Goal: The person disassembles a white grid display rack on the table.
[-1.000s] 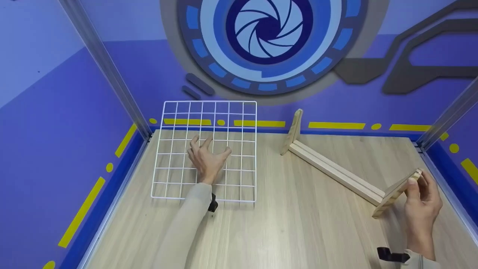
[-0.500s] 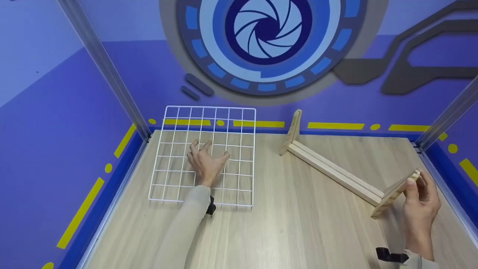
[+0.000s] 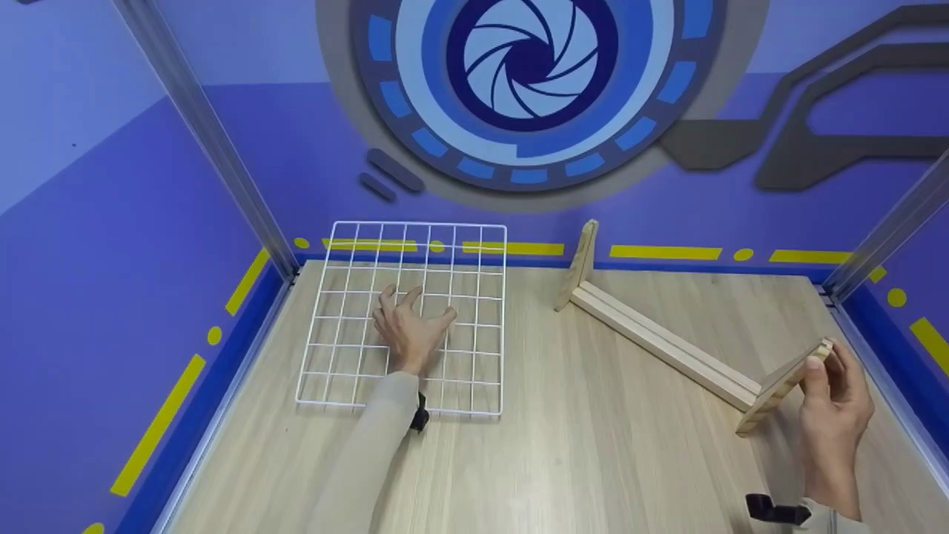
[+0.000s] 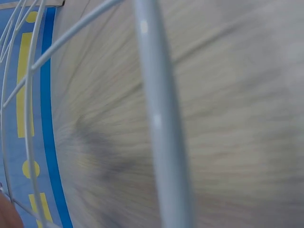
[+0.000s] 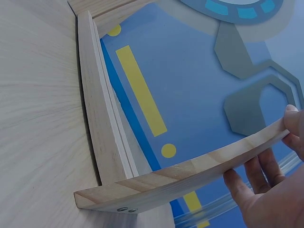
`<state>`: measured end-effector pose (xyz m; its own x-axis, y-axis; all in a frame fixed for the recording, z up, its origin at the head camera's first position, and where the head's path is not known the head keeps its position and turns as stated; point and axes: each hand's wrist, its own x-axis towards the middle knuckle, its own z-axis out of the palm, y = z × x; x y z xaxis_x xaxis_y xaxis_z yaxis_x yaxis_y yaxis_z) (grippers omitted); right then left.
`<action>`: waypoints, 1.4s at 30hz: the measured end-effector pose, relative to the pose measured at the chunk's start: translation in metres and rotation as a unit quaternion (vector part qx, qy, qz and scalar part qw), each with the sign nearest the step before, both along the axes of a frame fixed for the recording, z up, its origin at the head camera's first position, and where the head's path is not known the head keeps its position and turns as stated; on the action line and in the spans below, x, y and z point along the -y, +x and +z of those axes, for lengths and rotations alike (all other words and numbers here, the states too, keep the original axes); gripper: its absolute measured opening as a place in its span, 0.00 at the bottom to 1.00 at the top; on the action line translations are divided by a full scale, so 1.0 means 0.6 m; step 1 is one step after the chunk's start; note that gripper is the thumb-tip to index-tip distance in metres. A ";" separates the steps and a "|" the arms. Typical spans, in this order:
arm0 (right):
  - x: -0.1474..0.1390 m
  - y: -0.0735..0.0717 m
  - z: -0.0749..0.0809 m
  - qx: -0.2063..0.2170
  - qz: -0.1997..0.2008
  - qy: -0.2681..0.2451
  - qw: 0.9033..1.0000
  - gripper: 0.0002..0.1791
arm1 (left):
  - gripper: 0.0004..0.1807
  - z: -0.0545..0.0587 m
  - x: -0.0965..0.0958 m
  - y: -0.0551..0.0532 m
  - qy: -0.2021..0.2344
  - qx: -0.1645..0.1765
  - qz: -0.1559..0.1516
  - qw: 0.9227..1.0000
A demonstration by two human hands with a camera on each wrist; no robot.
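My left hand (image 3: 409, 332) holds a white wire grid panel (image 3: 476, 325) from above, fingertips bent among its wires. The panel is tilted over the left of the table, its far part rising before the back wall. In the left wrist view a thick wire (image 4: 164, 118) crosses close up; most of the hand is outside it. With thumb and fingers, my right hand (image 3: 838, 419) pinches the top of the near end board (image 5: 190, 173) of a wooden stand. The stand's grooved rail (image 3: 667, 343) runs diagonally to a second upright end board (image 3: 580, 263).
A wood-grain table (image 3: 578, 445) lies below. Behind it rises a blue printed wall (image 3: 637, 211) with yellow marks. Metal posts (image 3: 215, 148) stand at the corners, and the side walls enclose the table.
The far edge of the wire grid panel has come down, and the panel leans flatter. My left hand has moved slightly lower with it. The right hand and wooden stand stay almost unchanged.
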<state>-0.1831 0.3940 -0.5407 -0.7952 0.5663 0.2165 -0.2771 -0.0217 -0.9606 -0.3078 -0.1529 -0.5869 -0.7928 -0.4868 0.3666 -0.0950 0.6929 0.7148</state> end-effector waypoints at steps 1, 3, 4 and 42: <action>0.000 0.001 0.000 0.000 0.003 -0.001 1.000 0.27 | 0.41 -0.001 -0.001 0.000 0.003 0.001 0.000 1.000; 0.000 0.001 -0.001 0.002 0.006 -0.001 1.000 0.27 | 0.40 -0.003 -0.002 0.000 0.003 0.005 0.001 1.000; 0.000 0.001 -0.001 0.005 0.005 0.001 1.000 0.27 | 0.41 -0.003 -0.002 0.000 0.002 0.007 0.002 1.000; 0.005 0.002 0.004 0.019 0.004 -0.013 1.000 0.27 | 0.42 -0.037 0.002 -0.005 -0.002 0.068 0.002 0.998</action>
<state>-0.1816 0.3908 -0.5384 -0.8074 0.5643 0.1721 -0.2409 -0.0491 -0.9693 -0.3110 -0.1540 -0.6090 -0.8333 -0.4894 0.2571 -0.1941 0.6945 0.6928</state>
